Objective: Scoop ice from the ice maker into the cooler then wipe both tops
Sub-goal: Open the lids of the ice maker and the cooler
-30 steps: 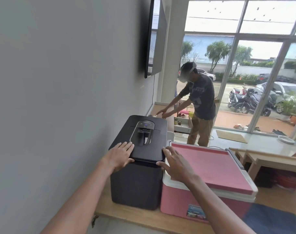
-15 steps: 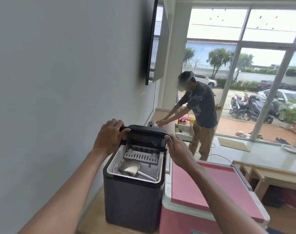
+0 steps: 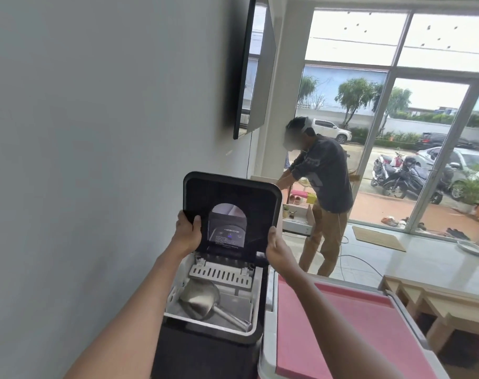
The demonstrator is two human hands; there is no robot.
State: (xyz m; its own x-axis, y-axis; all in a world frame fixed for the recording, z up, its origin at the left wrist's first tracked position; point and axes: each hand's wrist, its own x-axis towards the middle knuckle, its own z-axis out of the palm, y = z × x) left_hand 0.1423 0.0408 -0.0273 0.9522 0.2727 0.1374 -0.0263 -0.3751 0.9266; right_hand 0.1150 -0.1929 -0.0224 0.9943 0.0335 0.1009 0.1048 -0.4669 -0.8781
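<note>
The black ice maker (image 3: 205, 354) stands against the grey wall, its lid (image 3: 233, 195) raised upright. My left hand (image 3: 187, 233) grips the lid's left edge and my right hand (image 3: 276, 248) grips its right edge. Inside the white basket lies a metal scoop (image 3: 202, 299), handle pointing to the lower right. Whether ice lies under it I cannot tell. The pink cooler (image 3: 350, 332) with its lid closed sits touching the ice maker's right side.
A black screen (image 3: 256, 64) hangs on the wall above the ice maker. Another person (image 3: 323, 187) bends over a shelf farther back. A light wooden bench (image 3: 435, 302) stands right of the cooler, by large glass windows.
Both hands went from resting flat on the closed lid to gripping its sides. The lid has swung up to upright, uncovering the basket and scoop.
</note>
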